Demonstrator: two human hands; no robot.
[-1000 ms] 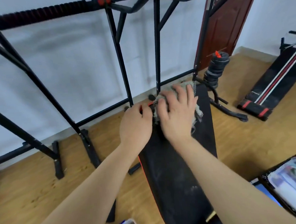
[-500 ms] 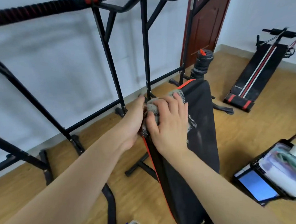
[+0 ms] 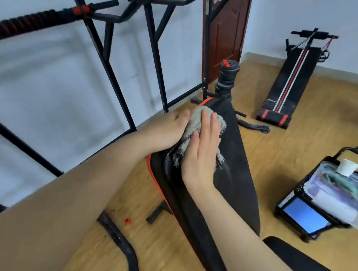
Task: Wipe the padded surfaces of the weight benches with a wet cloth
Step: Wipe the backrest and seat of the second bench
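Indoors, black bench pad (image 3: pixel 234 174) over wood floor (image 3: pixel 288 146), white wall (image 3: pixel 47 90), brown door (image 3: pixel 224 35)

The weight bench pad (image 3: pixel 234 174) is covered in black, dulled by pale smears, and edged with red piping. The cloth (image 3: pixel 198 122) is coloured grey and bordered by a black-and-white check. The far bench (image 3: pixel 285 84) is striped red and white on black. The frame (image 3: pixel 155 53) is painted black with red bands. The floor (image 3: pixel 298 139) is patterned in honey-brown wood grain, and the door (image 3: pixel 224 29) is stained dark red-brown.
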